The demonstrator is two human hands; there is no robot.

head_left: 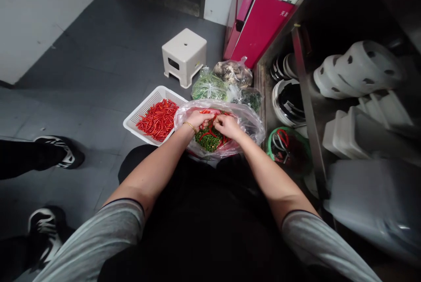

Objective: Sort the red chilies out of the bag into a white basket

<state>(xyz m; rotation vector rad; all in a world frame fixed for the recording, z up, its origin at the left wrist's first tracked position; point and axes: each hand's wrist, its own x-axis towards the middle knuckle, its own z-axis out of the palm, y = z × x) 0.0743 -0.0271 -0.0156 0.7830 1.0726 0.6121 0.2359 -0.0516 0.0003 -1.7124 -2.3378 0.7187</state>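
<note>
A clear plastic bag (253, 119) lies wide open in front of me, with green chillies (208, 141) and some red ones inside. My left hand (200, 119), a gold bracelet at its wrist, is over the bag with fingers closed on a red chilli. Close beside it, my right hand (226, 125) is pinched at a red chilli (215, 119) above the green ones. To the left of the bag, a white perforated basket (132, 120) holds a heap of red chillies (159, 119).
Beyond the bag are bagged greens (209, 87), bagged mushrooms (234, 73) and a white stool (184, 54). Shelves with white containers (348, 133) and a green basket (270, 141) stand right. Another person's shoes (66, 151) are at left.
</note>
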